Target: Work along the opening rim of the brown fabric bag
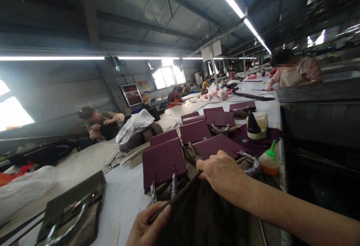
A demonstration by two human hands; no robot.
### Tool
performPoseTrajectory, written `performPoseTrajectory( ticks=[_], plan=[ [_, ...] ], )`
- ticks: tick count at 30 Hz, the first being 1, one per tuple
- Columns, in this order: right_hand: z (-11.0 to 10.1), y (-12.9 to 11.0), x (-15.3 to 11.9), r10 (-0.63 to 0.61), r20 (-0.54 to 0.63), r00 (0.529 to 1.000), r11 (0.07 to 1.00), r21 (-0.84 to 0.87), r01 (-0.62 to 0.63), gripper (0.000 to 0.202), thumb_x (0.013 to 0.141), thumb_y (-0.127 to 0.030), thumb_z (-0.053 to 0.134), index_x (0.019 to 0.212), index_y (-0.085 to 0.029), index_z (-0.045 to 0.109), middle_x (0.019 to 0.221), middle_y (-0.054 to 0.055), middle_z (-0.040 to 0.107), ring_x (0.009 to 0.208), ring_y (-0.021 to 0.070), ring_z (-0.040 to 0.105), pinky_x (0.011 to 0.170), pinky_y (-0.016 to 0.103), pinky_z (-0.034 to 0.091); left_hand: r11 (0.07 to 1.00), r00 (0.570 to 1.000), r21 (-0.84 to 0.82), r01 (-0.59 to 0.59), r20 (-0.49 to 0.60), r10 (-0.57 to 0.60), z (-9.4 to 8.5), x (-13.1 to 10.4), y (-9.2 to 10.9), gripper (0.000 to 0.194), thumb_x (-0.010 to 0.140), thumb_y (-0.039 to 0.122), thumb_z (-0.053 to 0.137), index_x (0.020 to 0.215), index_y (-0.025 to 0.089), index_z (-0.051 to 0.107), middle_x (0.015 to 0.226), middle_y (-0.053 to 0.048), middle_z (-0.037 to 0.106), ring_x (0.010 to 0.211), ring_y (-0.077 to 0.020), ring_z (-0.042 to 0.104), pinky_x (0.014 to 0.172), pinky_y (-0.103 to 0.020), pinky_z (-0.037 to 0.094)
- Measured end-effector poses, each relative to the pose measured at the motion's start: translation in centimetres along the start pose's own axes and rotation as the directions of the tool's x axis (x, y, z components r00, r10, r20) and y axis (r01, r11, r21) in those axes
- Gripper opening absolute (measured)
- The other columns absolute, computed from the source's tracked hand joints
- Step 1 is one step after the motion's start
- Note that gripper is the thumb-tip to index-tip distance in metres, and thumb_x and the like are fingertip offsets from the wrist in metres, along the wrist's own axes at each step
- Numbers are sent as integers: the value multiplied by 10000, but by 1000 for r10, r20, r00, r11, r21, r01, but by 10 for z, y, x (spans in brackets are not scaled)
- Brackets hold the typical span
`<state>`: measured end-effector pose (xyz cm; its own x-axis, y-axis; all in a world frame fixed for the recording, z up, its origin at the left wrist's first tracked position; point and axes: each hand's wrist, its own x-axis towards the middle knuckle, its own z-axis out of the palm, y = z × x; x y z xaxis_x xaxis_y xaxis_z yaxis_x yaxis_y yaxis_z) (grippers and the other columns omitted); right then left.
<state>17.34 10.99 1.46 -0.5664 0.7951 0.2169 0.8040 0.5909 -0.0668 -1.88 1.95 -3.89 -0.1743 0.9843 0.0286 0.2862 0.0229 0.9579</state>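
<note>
Brown cloth, near centre, top edge pinched by L hand & R hand. R forearm close to bottle at right of counter; careless swing could prob. tip it, staining cloth or purple bags.

Dark cloth, soft and matt, spreads across my remote view near smooth purple flaps that look like leather with a faint sheen. I see glossy plastic film wrinkled around the bag handles, and a crinkled, translucent plastic bag beside matt, card-like sheets. The olive flap looks smooth, its fittings shiny metal. A translucent plastic bottle has a smooth green plastic nozzle.
</note>
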Motion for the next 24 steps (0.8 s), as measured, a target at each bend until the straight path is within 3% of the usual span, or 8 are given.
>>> performPoseTrajectory(
  ticks=[5,10,17,20,24],
  plan=[
    [1,2,1,-9,-8,1000,1000,-19,9,115,817,-260,492,813,-219,599,703,34,647,668,165,572,621,286,262,999,1000,-45,9,5,-8,1,1,2,354,655,461,629,759,127,685,613,-18,612,602,-149,530,542,-206,406],
    [1,2,4,-20,-11,1000,1000,-24,20,109,813,-275,502,808,-224,598,729,44,660,684,181,584,611,295,261,999,999,32,-16,-33,17,-3,3,-5,365,671,461,615,800,125,680,648,-25,643,620,-160,565,553,-210,436],
    [-4,-3,10,-33,9,999,999,6,33,141,824,-230,477,808,-198,613,753,63,675,739,199,604,635,306,272,985,975,83,-148,-151,160,-8,7,-15,523,628,410,662,1101,208,561,1020,-49,653,943,-221,591,811,-277,477],
    [-4,-1,10,-27,10,1000,999,16,27,149,831,-229,465,823,-197,611,762,57,677,753,200,606,643,309,274,964,959,203,-172,-189,211,-8,6,-12,441,633,387,662,1033,217,587,1027,-42,650,967,-210,581,827,-259,469],
    [-5,2,8,-15,15,1000,1000,20,15,159,834,-236,456,827,-200,611,766,61,675,752,204,606,639,313,274,928,965,343,-145,-159,210,-7,3,-7,306,671,419,620,860,181,652,831,-31,684,810,-204,614,724,-234,485]
  ],
)
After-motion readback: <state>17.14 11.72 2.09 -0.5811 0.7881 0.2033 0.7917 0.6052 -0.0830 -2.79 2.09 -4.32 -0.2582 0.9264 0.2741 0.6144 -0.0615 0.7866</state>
